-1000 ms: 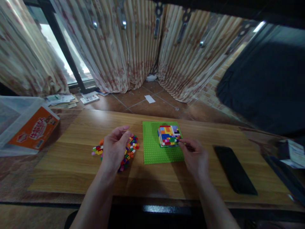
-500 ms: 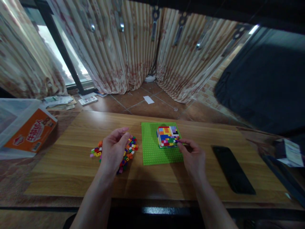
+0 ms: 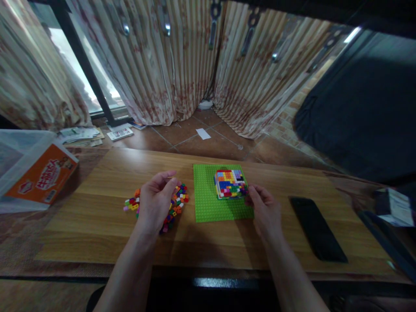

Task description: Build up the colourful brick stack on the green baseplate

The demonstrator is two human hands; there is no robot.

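Note:
A low block of multicoloured toy building bricks (image 3: 229,183) stands on the green baseplate (image 3: 205,209). My right hand (image 3: 265,209) is at the block's right front corner, thumb and index finger pinched together; whether a brick is between them is hidden. On the left, my left hand (image 3: 156,200) hovers over a pile of loose small bricks (image 3: 178,203) and covers part of it. Its thumb and index tips are pressed together, and anything between them is too small to make out.
A black phone-like slab (image 3: 318,229) lies on the wooden table (image 3: 97,216) to the right. At the far left stands a clear plastic box with an orange label (image 3: 43,175). Papers (image 3: 81,136) lie beyond the table's far left edge, and striped curtains (image 3: 191,65) hang behind.
My right hand has drawn back slightly to the right from the block's corner. My left hand keeps its pinch over the pile. The view has shifted a little.

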